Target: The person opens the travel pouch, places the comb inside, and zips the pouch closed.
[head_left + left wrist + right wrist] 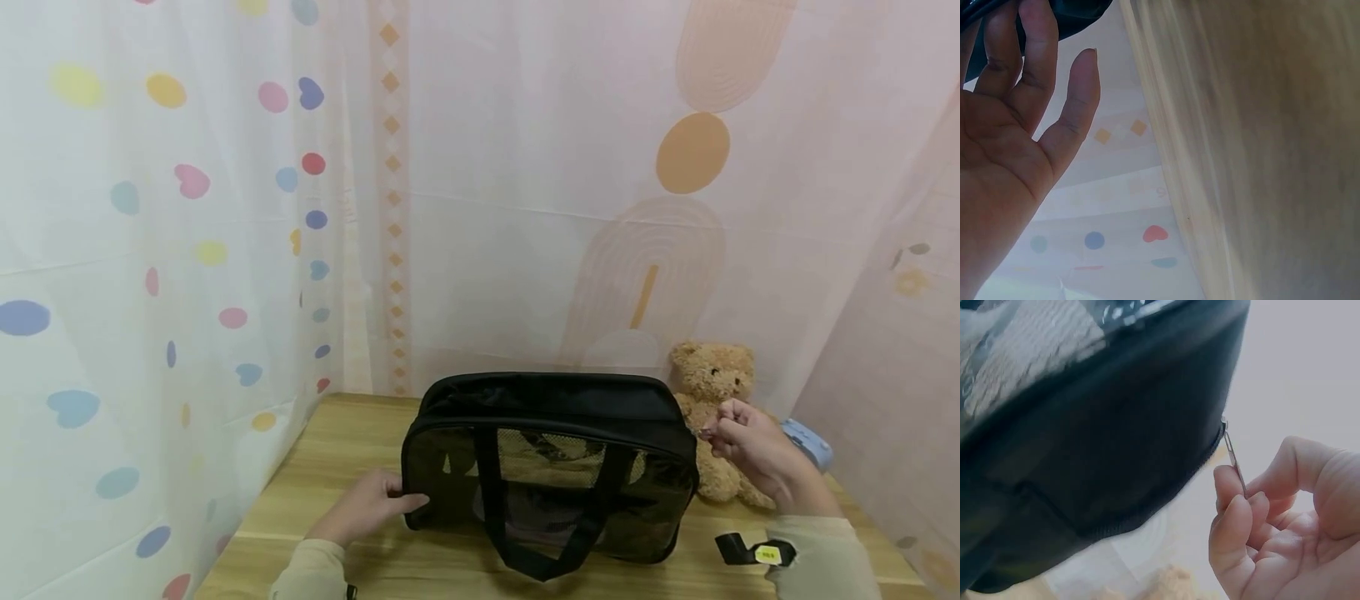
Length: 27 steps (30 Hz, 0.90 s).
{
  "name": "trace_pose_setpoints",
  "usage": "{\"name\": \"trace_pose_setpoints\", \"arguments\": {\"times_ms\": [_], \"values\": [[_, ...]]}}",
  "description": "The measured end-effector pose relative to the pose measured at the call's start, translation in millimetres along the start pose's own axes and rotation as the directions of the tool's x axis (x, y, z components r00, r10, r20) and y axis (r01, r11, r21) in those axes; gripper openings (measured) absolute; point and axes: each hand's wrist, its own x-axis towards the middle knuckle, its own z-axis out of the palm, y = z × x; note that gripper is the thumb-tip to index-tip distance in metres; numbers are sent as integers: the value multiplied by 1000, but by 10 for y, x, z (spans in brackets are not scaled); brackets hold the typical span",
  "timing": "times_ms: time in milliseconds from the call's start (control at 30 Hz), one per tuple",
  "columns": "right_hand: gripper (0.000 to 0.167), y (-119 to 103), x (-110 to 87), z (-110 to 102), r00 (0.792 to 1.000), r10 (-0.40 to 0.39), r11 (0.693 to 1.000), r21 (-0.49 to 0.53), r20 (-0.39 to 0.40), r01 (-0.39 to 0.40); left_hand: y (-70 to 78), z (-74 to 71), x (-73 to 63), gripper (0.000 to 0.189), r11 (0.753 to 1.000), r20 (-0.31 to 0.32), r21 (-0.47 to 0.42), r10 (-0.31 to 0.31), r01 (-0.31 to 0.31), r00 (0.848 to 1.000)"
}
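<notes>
A black bag (651, 433) with see-through panels stands on the wooden table, its strap handle (543, 567) hanging down in front. My right hand (757, 450) is at the bag's right end. In the right wrist view its thumb and fingers pinch a thin metal zipper pull (1232, 450) at the upper side edge of the bag (1116, 437). My left hand (367, 504) rests against the bag's left end. Its fingers (1038, 44) are fairly straight in the left wrist view and the thumb stands apart from them. What lies inside the bag is only dimly visible.
Behind the right end of the bag sits a tan teddy bear (716, 375). A light blue object (810, 443) is partly hidden by my right wrist. Patterned curtains (495, 275) surround the wooden table (300, 475). A black strap with a yellow label (768, 554) is at my right sleeve.
</notes>
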Motion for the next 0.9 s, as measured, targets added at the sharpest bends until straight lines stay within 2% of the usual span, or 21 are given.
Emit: {"name": "trace_pose_setpoints", "arguments": {"times_ms": [133, 367, 467, 533, 667, 767, 833, 900], "values": [[22, 158, -31, -72, 999, -4, 998, 63, 41, 1, -9, -13, -8, 31, 1000, 8, 7, 28, -28, 1000], [21, 377, 1, -126, 993, 54, 983, 167, 105, -71, -35, -12, -5, 34, 1000, 6, -1, 23, -23, 1000], [26, 500, 21, -134, 984, 54, 966, 240, 171, -95, -39, -13, -6, 36, 1000, 3, -4, 15, -15, 1000], [32, 602, 27, -135, 974, 47, 944, 309, 220, -115, -40, -14, -9, 35, 1000, 1, -6, 17, -17, 1000], [35, 818, 30, -117, 956, 40, 855, 485, 290, -183, -41, -12, -7, 35, 1000, 2, -13, 9, -9, 1000], [37, 969, 17, -83, 938, 16, 741, 626, 346, -244, -49, -6, 2, 37, 1000, 5, -15, 0, 0, 1000], [42, 1053, 10, -57, 916, -28, 659, 697, 400, -284, -59, -1, 10, 36, 1000, 7, -16, 1, -1, 1000], [51, 1109, 17, -32, 892, -80, 606, 732, 444, -310, -65, 7, 15, 35, 1000, 8, -21, 4, -4, 1000]]}}
